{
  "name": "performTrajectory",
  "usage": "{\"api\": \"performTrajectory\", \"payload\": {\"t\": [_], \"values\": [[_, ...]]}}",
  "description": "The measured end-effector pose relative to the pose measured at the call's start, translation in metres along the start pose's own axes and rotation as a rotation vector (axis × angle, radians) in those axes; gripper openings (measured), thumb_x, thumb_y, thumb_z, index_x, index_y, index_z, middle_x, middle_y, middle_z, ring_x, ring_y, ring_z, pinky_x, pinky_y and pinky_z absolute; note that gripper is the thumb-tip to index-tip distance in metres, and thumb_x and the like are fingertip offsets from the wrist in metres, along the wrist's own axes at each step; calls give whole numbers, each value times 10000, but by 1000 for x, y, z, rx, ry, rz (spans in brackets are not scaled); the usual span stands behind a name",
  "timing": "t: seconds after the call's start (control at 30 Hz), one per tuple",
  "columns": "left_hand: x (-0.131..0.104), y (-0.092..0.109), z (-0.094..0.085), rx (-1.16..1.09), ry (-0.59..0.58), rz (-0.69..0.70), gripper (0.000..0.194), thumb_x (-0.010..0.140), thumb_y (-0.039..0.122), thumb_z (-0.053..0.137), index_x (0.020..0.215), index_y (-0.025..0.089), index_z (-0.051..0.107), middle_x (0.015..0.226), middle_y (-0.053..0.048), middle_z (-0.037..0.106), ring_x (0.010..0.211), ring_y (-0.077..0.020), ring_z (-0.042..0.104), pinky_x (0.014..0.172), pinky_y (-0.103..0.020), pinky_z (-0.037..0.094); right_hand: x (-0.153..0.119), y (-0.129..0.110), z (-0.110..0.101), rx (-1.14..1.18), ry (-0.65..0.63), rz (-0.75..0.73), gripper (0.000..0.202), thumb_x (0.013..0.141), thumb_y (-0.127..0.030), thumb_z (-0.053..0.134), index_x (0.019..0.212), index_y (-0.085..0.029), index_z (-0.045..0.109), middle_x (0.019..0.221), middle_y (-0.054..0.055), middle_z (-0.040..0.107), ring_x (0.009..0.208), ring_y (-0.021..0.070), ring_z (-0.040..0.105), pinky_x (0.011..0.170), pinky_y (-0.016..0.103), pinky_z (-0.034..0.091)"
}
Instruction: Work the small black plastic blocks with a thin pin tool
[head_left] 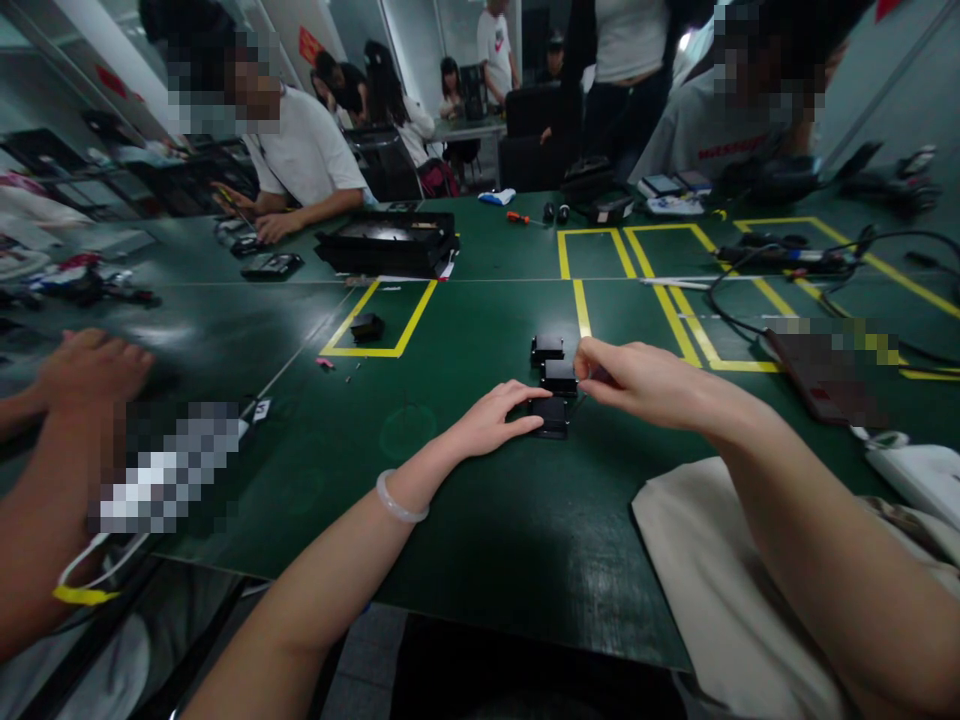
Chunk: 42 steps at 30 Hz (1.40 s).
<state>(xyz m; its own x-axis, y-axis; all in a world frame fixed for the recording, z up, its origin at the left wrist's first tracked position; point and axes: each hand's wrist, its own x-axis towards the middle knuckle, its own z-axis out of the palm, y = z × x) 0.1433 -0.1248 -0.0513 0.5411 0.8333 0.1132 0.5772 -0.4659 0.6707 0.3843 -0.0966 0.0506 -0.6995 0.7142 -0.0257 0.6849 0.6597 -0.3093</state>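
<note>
Three small black box-like parts stand close together on the green table: a far one (548, 347), a middle one (558, 375) and a near one (551, 415). My left hand (491, 418) reaches in from the left, its thumb and fingertips gripping the near black part at its side and far edge. Just right of the middle part, my right hand (626, 375) is closed in a pinch. A thin dark shape shows below its fingertips, too faint to name. The fingers partly cover the middle and near parts.
Another small black part (367, 327) lies inside a yellow tape outline at the left. Beyond it stands a black tray (390, 245). A beige cloth bag (697, 560) lies under my right forearm. Cables (750, 270) run at the right; co-workers sit across and at the left.
</note>
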Motion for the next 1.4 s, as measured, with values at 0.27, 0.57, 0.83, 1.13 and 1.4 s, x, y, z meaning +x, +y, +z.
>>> {"api": "performTrajectory", "payload": {"t": [0.27,0.57,0.83,1.13,1.4], "values": [[0,-1,0,6,-2,1,402,950,427,500,1327,289,507,1129,-48,556,1064,-220,526,920,-341,416,2,-9,2,-40,35,48,189,919,-390,422,835,-234,488,698,6,575,592,147,487,529,266,246],[0,-2,0,10,-6,-3,403,952,423,499,1331,286,502,1151,-51,552,1073,-221,521,926,-342,414,0,-4,2,36,15,-30,92,884,-319,460,920,-235,456,750,-2,585,629,144,496,557,258,278],[0,-2,0,5,-3,11,399,952,415,504,1329,283,503,1134,-50,551,1066,-219,524,922,-338,413,2,-7,3,-17,33,43,155,921,-365,410,847,-237,454,683,-4,542,585,144,469,535,267,235],[0,-2,0,-3,-4,16,397,954,412,508,1329,284,506,1135,-49,547,1066,-215,524,917,-333,411,0,-2,0,65,1,7,114,889,-355,468,909,-243,468,725,-15,581,625,141,505,555,259,276],[0,-3,0,-7,-2,14,402,954,421,503,1334,290,503,1148,-52,547,1070,-216,522,922,-337,413,1,-2,1,9,20,17,83,889,-312,444,920,-239,470,698,-15,571,582,135,473,535,263,248]]}}
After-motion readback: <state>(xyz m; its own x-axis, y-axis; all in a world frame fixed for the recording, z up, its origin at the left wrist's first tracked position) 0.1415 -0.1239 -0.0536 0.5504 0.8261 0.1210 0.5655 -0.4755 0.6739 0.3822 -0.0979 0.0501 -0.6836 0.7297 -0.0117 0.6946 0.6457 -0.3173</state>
